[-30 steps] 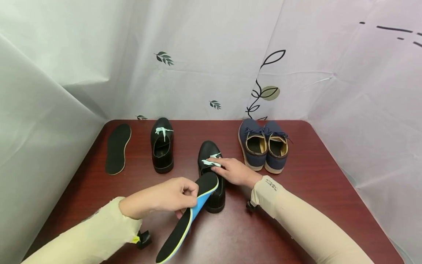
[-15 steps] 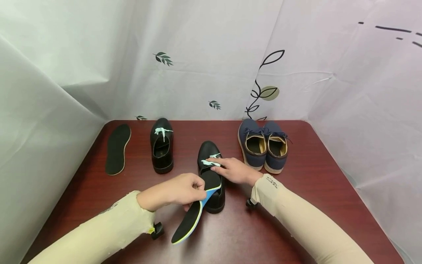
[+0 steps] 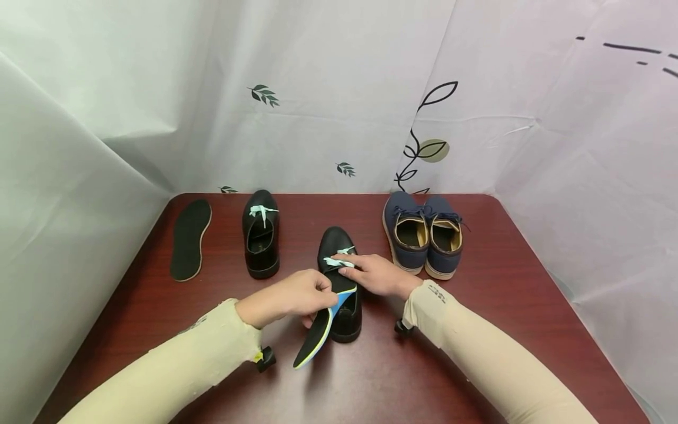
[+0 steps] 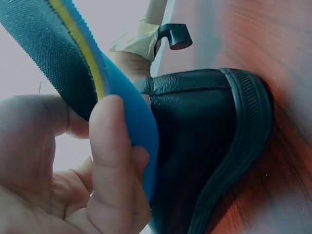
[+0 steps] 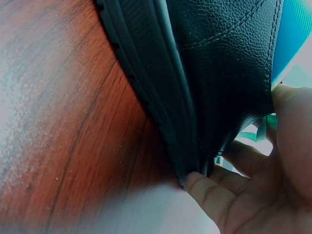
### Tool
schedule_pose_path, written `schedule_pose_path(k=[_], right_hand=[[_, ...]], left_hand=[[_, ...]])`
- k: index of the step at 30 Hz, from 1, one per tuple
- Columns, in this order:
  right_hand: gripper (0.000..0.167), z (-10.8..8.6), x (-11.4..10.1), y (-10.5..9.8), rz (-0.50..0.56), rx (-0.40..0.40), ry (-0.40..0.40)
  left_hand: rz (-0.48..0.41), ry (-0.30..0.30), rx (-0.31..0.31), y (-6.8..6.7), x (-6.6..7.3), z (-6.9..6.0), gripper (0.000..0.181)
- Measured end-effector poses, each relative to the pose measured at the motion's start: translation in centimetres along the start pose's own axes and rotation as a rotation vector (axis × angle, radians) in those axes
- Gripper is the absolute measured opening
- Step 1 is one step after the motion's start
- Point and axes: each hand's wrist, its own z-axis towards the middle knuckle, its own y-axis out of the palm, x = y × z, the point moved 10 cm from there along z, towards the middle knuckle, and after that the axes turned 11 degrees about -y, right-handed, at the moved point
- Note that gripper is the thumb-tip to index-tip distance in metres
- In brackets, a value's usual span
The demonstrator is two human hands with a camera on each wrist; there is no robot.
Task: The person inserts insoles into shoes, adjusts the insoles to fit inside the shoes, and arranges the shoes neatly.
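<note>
In the head view, my left hand [image 3: 304, 294] pinches a black-topped insole [image 3: 314, 340] with a blue underside and yellow edge. The insole is bent; its front end enters the opening of a black lace-up shoe [image 3: 335, 240], while its heel end sticks out toward me. My right hand [image 3: 377, 275] holds this shoe across its pale green laces [image 3: 339, 262]. In the left wrist view, thumb and fingers grip the insole [image 4: 141, 122] beside the shoe's heel [image 4: 195, 107]. The right wrist view shows the thumb near the shoe's opening and a fingertip at the sole's edge.
A matching black shoe [image 3: 261, 259] stands at the back, left of the middle. Further left lies another black insole [image 3: 189, 241]. A pair of navy shoes [image 3: 445, 259] stands at the back right. White curtains [image 3: 307, 135] surround the reddish-brown table [image 3: 424, 377].
My left hand has moved forward and right, carrying the insole, whose front end has gone deeper into the shoe. The right hand and shoe have stayed put.
</note>
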Motion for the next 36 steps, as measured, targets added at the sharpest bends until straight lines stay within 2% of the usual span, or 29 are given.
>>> schedule_pose_path(k=[6,14,21,24,27,30,32,36], right_hand=[[0.046,0.1,0.0,0.1,-0.014,-0.005,-0.005],[0.047,0.1,-0.1,0.2,-0.007,-0.009,-0.007],[0.047,0.0,-0.2,0.1,-0.057,-0.014,-0.001],[0.046,0.0,-0.2,-0.1,-0.078,-0.014,0.007],[0.046,0.1,-0.3,0.0,-0.075,-0.021,0.007],[0.047,0.1,-0.3,0.1,-0.069,-0.023,0.007],[0.047,0.1,-0.2,0.2,-0.072,-0.018,0.007],[0.047,0.1,-0.1,0.2,-0.072,-0.014,0.001]], left_hand=[[0.036,-0.005,0.043,-0.4,0.1,0.8,0.026],[0.140,-0.005,0.111,-1.0,0.6,2.1,0.027],[0.217,-0.028,0.111,-0.5,0.5,1.6,0.031],[0.324,-0.050,0.118,0.1,0.4,1.1,0.043],[0.474,-0.079,0.160,0.4,0.6,0.4,0.060],[0.568,-0.095,0.204,0.5,1.0,-0.2,0.073],[0.582,-0.096,0.210,0.5,1.3,-0.4,0.067],[0.532,-0.038,0.190,0.5,1.7,-0.4,0.032]])
